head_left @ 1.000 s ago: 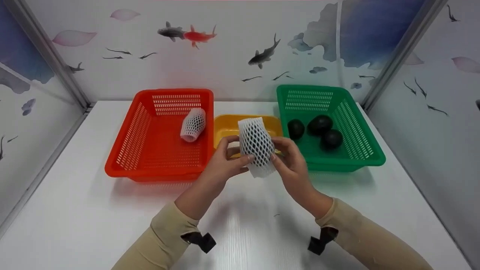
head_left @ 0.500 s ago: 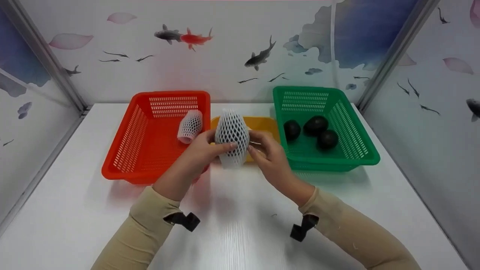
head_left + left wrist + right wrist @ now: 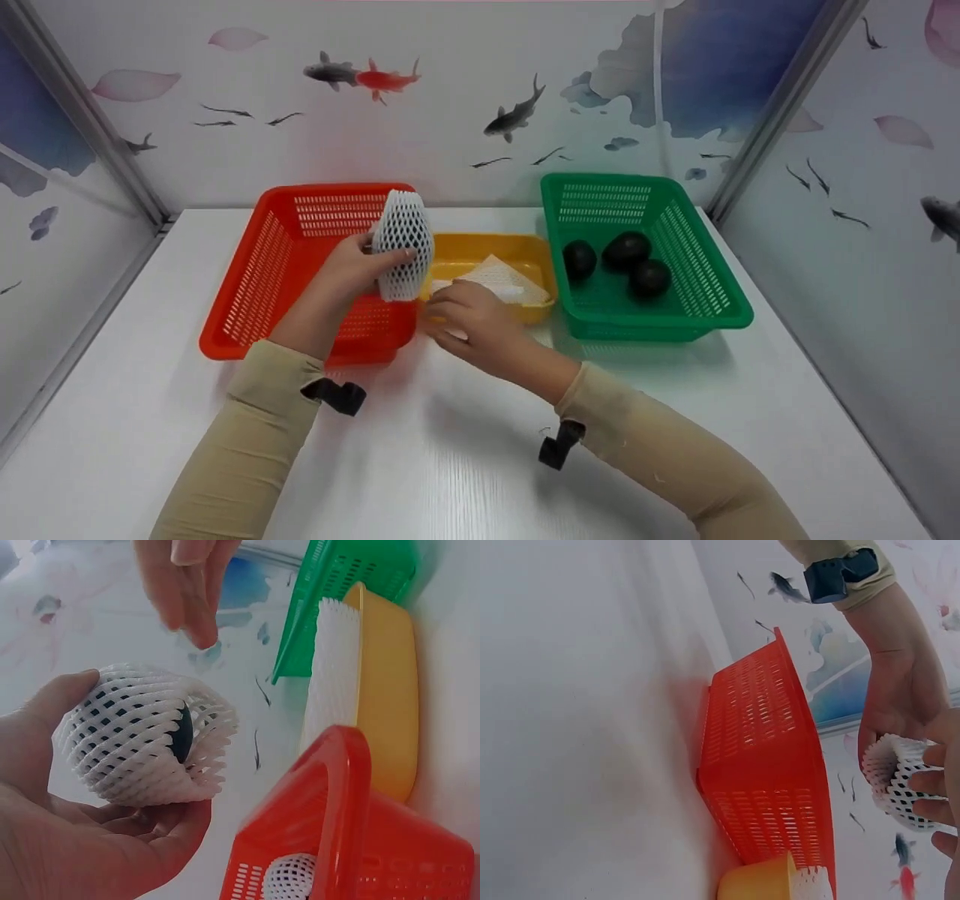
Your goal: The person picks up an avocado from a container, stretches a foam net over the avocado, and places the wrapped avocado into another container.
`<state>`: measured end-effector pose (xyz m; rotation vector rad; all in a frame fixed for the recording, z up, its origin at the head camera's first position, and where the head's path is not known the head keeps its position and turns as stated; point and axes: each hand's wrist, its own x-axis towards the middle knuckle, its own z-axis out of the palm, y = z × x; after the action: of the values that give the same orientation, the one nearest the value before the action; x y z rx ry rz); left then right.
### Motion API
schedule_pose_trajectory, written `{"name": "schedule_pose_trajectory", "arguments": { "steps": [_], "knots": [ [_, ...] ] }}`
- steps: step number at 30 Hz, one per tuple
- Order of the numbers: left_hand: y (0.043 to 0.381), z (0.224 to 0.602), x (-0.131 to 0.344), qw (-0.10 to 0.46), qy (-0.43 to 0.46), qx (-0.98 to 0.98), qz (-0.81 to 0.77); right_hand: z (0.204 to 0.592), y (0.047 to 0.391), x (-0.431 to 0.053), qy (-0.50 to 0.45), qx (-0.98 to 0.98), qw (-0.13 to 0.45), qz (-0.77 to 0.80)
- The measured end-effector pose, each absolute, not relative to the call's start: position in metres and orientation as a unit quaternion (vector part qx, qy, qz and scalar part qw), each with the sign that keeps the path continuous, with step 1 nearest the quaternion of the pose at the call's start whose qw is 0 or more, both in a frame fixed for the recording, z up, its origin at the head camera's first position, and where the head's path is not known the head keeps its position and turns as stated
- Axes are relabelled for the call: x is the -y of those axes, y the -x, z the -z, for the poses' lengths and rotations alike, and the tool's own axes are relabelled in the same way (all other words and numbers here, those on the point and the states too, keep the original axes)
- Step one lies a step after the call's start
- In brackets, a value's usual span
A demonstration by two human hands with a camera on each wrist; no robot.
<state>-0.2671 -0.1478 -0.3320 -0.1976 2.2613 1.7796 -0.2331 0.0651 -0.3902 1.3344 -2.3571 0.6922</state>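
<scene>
My left hand grips a white foam net sleeve and lifts it over the right side of the red basket. Through the sleeve's open end, the left wrist view shows a dark, smooth fruit inside, probably an avocado. To the right and slightly lower, my right hand hangs loosely curled with nothing in it, in front of the yellow tray. Another sleeved piece lies in the red basket, hidden in the head view behind my left hand and its load.
Flat white foam sleeves lie in the yellow tray between the two baskets. At the right, the green basket holds several dark fruits. Printed panels wall in the white table at the back and sides.
Both hands had been on the sleeved fruit. My left hand has carried it left and up over the red basket, while my right hand has let go and dropped away, uncovering the tray.
</scene>
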Motion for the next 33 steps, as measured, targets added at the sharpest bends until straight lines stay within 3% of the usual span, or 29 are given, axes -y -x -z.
{"name": "schedule_pose_trajectory", "arguments": {
  "steps": [6, 10, 14, 20, 23, 27, 33],
  "knots": [
    [0.281, 0.335, 0.159, 0.123, 0.096, -0.791, -0.592, 0.393, 0.243, -0.038, -0.522, 0.843, 0.039, -0.125],
    [0.291, 0.337, 0.165, 0.117, 0.110, -0.787, -0.596, 0.394, 0.250, -0.023, -0.527, 0.844, -0.012, -0.097],
    [0.301, 0.337, 0.172, 0.106, 0.125, -0.789, -0.592, 0.393, 0.256, -0.011, -0.529, 0.844, -0.030, -0.079],
    [0.316, 0.339, 0.184, 0.086, 0.142, -0.793, -0.586, 0.386, 0.263, 0.007, -0.549, 0.831, 0.037, 0.083],
    [0.323, 0.340, 0.190, 0.078, 0.151, -0.784, -0.597, 0.381, 0.266, 0.010, -0.557, 0.826, -0.003, 0.080],
    [0.333, 0.344, 0.195, 0.072, 0.167, -0.777, -0.603, 0.373, 0.271, 0.012, -0.519, 0.848, -0.110, 0.000],
    [0.350, 0.357, 0.203, 0.040, 0.189, -0.762, -0.618, 0.364, 0.274, 0.015, -0.480, 0.859, -0.176, -0.026]
  ]
}}
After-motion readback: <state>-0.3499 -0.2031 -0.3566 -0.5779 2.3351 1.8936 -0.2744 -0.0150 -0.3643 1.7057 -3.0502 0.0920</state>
